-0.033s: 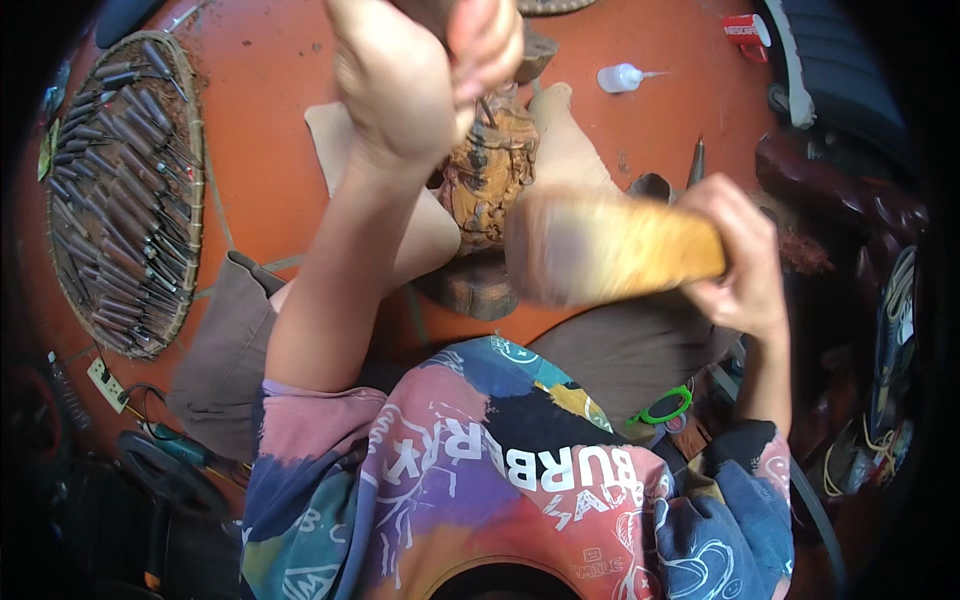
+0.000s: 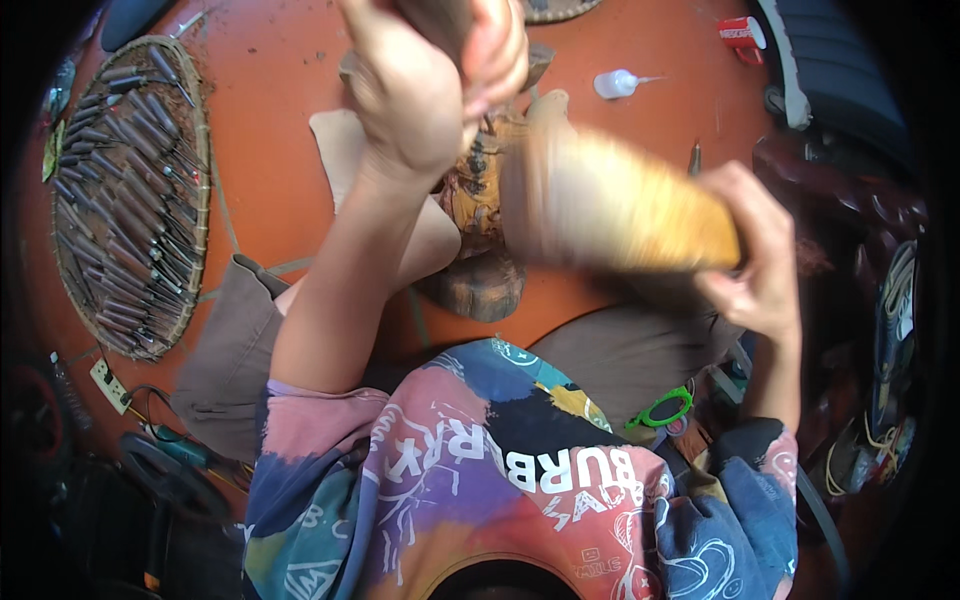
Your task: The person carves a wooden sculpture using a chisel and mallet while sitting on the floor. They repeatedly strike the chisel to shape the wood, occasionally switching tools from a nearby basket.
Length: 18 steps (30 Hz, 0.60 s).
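A brown wood carving (image 2: 472, 195) with detailed relief stands on a dark rounded base (image 2: 475, 288) between my bare feet. Above its top, my left hand (image 2: 425, 95) is closed around the thick dark handle of a carving chisel (image 2: 440, 22), whose lower end is mostly hidden by my fingers. My right hand (image 2: 760, 245) grips a yellow-brown wooden mallet (image 2: 630, 205), smeared by motion. The mallet head covers the right side of the carving; I cannot tell whether it touches anything.
At the left, a woven tray (image 2: 205, 190) holds many dark-handled chisels. A white squeeze bottle (image 2: 616, 84) and a red mug (image 2: 742, 34) are on the tiled floor (image 2: 270, 110). Green-rimmed glasses (image 2: 668, 407) lie near my right knee, and a power socket (image 2: 108, 385) is at lower left.
The mallet in my right hand has shifted up and slightly right, its head still blurred. My left hand has moved slightly, keeping hold of the chisel.
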Motion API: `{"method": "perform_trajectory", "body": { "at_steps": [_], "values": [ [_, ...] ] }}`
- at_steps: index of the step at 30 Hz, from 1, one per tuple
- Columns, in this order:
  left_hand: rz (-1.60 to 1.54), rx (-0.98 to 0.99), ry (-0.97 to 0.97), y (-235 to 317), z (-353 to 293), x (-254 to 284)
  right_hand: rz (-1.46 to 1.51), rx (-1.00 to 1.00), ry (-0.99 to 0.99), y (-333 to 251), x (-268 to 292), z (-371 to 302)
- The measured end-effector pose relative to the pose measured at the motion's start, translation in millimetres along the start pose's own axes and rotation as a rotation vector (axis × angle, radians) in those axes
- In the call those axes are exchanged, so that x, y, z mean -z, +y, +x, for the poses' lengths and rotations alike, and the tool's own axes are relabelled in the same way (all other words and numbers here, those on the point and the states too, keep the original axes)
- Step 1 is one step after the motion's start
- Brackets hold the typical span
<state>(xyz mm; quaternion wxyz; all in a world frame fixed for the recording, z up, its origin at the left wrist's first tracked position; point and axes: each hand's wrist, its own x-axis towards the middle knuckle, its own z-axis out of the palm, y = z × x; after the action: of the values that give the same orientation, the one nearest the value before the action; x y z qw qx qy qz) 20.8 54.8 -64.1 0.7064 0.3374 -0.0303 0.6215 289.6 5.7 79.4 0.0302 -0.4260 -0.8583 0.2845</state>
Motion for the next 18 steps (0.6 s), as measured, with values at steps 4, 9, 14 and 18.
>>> {"method": "perform_trajectory", "body": {
  "at_steps": [4, 9, 14, 18],
  "values": [
    [0.228, 0.095, 0.143, -4, -3, -37, 0.115, 0.015, 0.354, -54, 38, 25],
    [0.464, 0.092, 0.398, -14, -11, -43, -0.523, 0.241, 0.302, -65, 75, 30],
    [0.483, 0.108, 0.403, -15, -15, -44, -0.585, 0.176, 0.257, -67, 71, 26],
    [0.471, -0.058, 0.746, -28, -7, -71, -0.598, 0.093, 0.244, -65, 60, 19]
  ]
}}
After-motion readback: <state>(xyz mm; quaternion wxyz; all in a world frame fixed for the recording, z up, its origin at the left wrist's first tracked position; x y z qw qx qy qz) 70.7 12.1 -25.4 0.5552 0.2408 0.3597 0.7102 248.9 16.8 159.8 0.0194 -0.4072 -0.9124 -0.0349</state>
